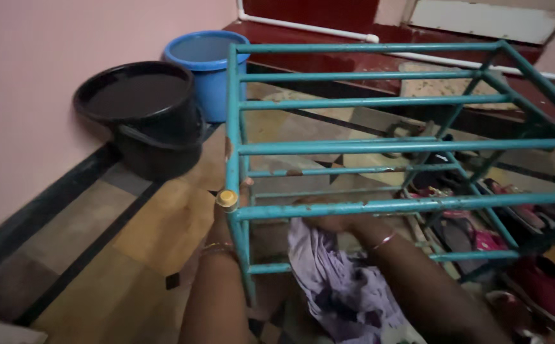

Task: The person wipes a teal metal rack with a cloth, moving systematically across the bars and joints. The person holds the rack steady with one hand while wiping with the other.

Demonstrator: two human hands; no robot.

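A teal metal rack (379, 147) with rusty horizontal bars stands in front of me. My left hand (234, 207) grips its front left corner post just under a small gold-coloured cap (227, 199); bangles show at that wrist. My right hand (329, 221) reaches in behind the front top bar, partly hidden by it. Its fingers are closed on a pale purple cloth (344, 283), which hangs down between my forearms.
A black bucket (142, 121) and a blue bucket (206, 64) stand by the pink wall at the left. Several shoes and sandals (481, 239) lie on the rack's lower bars at the right. A white pipe (309, 27) runs along the red step behind.
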